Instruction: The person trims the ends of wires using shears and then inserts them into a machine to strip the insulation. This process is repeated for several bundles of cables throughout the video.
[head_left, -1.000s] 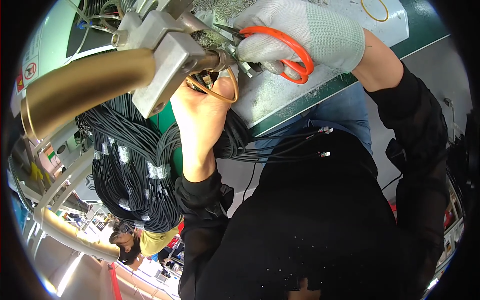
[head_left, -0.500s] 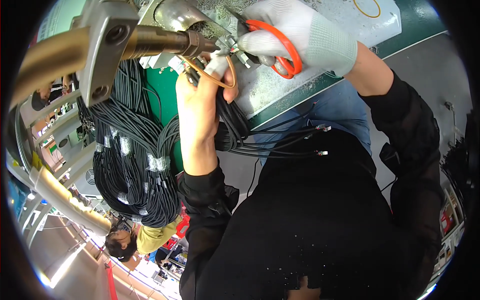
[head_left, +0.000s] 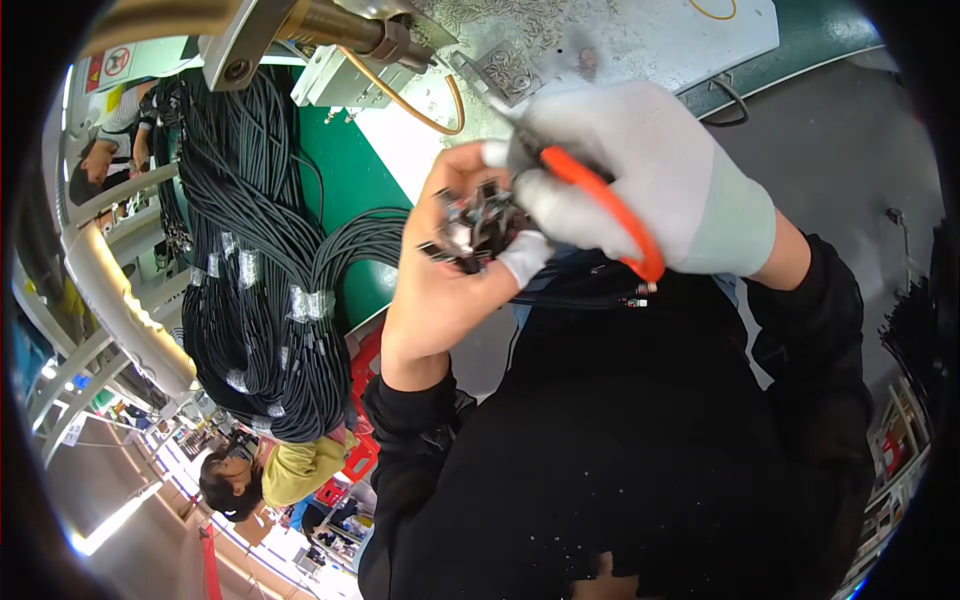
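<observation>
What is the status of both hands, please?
Left hand holding cable connectors. Gloved right hand gripping red-handled scissors. Black cable bundle at left.

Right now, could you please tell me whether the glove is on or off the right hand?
On: the white glove covers the right hand, with its pale green cuff at the wrist.

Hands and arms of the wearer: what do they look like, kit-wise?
Right hand: white knit fabric glove with a pale green cuff. Left hand: no full glove, just white fingertip covers on the thumb and one finger. Both arms: loose black fabric sleeves, wrists bare.
</observation>
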